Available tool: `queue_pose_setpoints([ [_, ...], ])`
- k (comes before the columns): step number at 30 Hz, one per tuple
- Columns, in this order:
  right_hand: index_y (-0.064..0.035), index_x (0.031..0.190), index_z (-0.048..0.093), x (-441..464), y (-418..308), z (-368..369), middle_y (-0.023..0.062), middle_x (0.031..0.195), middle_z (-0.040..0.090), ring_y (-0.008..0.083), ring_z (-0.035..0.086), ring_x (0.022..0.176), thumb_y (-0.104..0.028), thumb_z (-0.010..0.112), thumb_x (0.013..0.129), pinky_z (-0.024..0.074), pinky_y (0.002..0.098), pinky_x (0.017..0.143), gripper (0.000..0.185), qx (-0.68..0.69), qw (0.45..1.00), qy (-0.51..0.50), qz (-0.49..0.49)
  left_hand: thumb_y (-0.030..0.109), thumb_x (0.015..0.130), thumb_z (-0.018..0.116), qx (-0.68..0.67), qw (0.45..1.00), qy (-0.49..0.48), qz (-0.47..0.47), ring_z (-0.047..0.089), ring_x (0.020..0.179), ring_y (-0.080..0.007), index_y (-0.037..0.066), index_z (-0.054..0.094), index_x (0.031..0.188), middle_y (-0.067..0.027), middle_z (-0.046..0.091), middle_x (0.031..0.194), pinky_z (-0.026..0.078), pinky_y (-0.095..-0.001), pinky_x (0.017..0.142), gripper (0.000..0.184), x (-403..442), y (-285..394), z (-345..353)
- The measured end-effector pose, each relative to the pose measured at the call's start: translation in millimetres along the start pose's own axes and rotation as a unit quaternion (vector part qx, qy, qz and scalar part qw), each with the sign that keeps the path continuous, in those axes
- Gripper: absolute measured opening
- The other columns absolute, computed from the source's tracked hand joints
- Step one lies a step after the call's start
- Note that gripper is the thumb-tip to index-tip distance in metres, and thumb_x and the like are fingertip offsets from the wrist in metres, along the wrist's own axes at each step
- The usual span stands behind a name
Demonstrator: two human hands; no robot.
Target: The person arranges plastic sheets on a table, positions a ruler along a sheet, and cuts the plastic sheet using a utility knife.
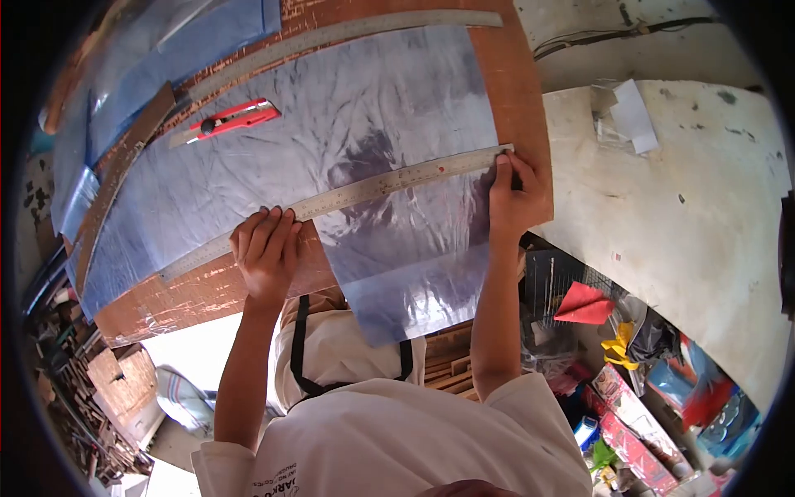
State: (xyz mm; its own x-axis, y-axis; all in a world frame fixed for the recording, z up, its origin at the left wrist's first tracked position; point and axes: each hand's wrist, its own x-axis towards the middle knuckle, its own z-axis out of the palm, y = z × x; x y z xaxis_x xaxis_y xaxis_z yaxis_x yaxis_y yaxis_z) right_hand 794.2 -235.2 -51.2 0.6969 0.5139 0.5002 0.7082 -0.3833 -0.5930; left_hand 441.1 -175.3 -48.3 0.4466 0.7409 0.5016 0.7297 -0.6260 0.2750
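Note:
A long metal ruler (373, 189) lies slanted across a shiny, bluish clear plastic sheet (406, 91) on a brown board. My left hand (267, 248) presses its bent fingers onto the ruler left of the middle. At the ruler's right end, my right hand (520, 192) grips it between thumb and curled fingers, close to the sheet's right edge. Part of the sheet hangs over the board's front edge between my arms. A red utility knife (236, 121) lies on the sheet, up and left of my hands, its blade pointing left.
A second metal ruler (348, 31) lies along the sheet's far side. A brown wooden strip (124, 178) rests across its left end. The brown board (517, 91) borders a pale table (671, 190) holding paper scraps. Wood pieces (124, 377) and colourful packages (638, 431) lie below.

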Motion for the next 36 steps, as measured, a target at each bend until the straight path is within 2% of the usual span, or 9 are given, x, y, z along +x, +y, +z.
queue_pose_setpoints([
  [6, -0.0057, 0.091, 0.079, -3, 15, 3, 0.0079, 0.096, 0.07, 0.0277, 0.064, 0.093, -0.008, 0.079, 0.078, 0.0514, 0.0379, 0.081, 0.013, 0.078, 0.996, -0.03, 0.033, 0.014, 0.081, 0.08, -0.012, 1.0, 0.019, 0.003, 0.066, 0.1, -0.0233, 0.008, 0.078, 0.099, -0.0034, 0.073, 0.101, 0.046, -0.0379, 0.091, 0.019, -4, 0, -1],
  [11, -0.0063, 0.091, 0.08, -3, 23, 3, 0.0086, 0.094, 0.07, 0.0303, 0.062, 0.09, -0.01, 0.077, 0.078, 0.0498, 0.041, 0.08, 0.014, 0.077, 0.997, -0.014, -0.021, 0.013, 0.082, 0.079, -0.018, 0.999, 0.037, 0.01, 0.066, 0.101, -0.0239, 0.009, 0.077, 0.099, -0.003, 0.072, 0.101, 0.047, -0.0387, 0.089, 0.018, -5, 2, -4],
  [14, -0.0067, 0.094, 0.08, -2, 28, -3, 0.0094, 0.094, 0.07, 0.0313, 0.062, 0.09, -0.011, 0.077, 0.079, 0.0497, 0.0419, 0.08, 0.016, 0.087, 0.994, -0.059, -0.026, 0.013, 0.082, 0.078, -0.019, 0.999, 0.047, 0.0, 0.066, 0.101, -0.0237, 0.008, 0.076, 0.098, -0.0022, 0.072, 0.099, 0.047, -0.0392, 0.088, 0.016, -6, 5, -9],
  [16, -0.007, 0.097, 0.08, 2, 31, -5, 0.0102, 0.094, 0.069, 0.0316, 0.063, 0.09, -0.011, 0.076, 0.079, 0.0498, 0.0417, 0.08, 0.019, 0.087, 0.99, -0.059, -0.09, 0.014, 0.083, 0.078, -0.033, 0.999, 0.041, -0.002, 0.066, 0.101, -0.0235, 0.009, 0.076, 0.098, -0.0021, 0.071, 0.098, 0.047, -0.0397, 0.087, 0.016, -5, 5, -10],
  [18, -0.007, 0.1, 0.079, 1, 34, -8, 0.0104, 0.094, 0.069, 0.0316, 0.063, 0.091, -0.01, 0.076, 0.08, 0.05, 0.0423, 0.081, 0.021, 0.117, 0.987, -0.078, -0.078, 0.014, 0.083, 0.077, -0.03, 0.999, 0.042, -0.003, 0.066, 0.1, -0.0235, 0.009, 0.076, 0.098, -0.002, 0.071, 0.098, 0.047, -0.0401, 0.087, 0.016, -8, 2, -8],
  [22, -0.0075, 0.101, 0.08, 0, 34, -6, 0.0107, 0.094, 0.068, 0.0324, 0.063, 0.091, -0.011, 0.076, 0.08, 0.0506, 0.0432, 0.083, 0.021, 0.082, 0.988, -0.062, -0.115, 0.02, 0.084, 0.076, -0.029, 0.998, 0.053, 0.0, 0.065, 0.099, -0.0216, 0.011, 0.076, 0.099, -0.0007, 0.071, 0.099, 0.045, -0.0394, 0.088, 0.017, -10, 1, -8],
  [32, -0.0083, 0.097, 0.081, -2, 38, 0, 0.0127, 0.092, 0.07, 0.0335, 0.065, 0.089, -0.014, 0.076, 0.08, 0.0524, 0.043, 0.082, 0.019, 0.076, 0.992, -0.038, -0.09, 0.02, 0.084, 0.075, -0.037, 0.997, 0.064, 0.005, 0.064, 0.098, -0.0213, 0.012, 0.074, 0.096, -0.0008, 0.069, 0.096, 0.046, -0.0404, 0.086, 0.014, -13, 0, -9],
  [34, -0.0077, 0.1, 0.08, -1, 37, -2, 0.0173, 0.096, 0.072, 0.0351, 0.069, 0.09, -0.017, 0.076, 0.083, 0.0548, 0.0414, 0.082, 0.02, 0.065, 0.993, -0.043, -0.091, 0.021, 0.085, 0.074, -0.035, 0.997, 0.066, 0.009, 0.064, 0.099, -0.0212, 0.012, 0.075, 0.096, -0.0008, 0.069, 0.096, 0.046, -0.0406, 0.087, 0.014, -13, 0, -9],
  [36, -0.0069, 0.099, 0.08, -1, 33, -4, 0.0169, 0.095, 0.071, 0.0356, 0.068, 0.089, -0.015, 0.076, 0.082, 0.0548, 0.042, 0.081, 0.019, 0.081, 0.993, -0.044, -0.077, 0.021, 0.085, 0.074, -0.035, 0.997, 0.062, 0.006, 0.064, 0.099, -0.0212, 0.012, 0.075, 0.096, -0.0008, 0.069, 0.096, 0.046, -0.0406, 0.087, 0.014, -13, 1, -9],
])
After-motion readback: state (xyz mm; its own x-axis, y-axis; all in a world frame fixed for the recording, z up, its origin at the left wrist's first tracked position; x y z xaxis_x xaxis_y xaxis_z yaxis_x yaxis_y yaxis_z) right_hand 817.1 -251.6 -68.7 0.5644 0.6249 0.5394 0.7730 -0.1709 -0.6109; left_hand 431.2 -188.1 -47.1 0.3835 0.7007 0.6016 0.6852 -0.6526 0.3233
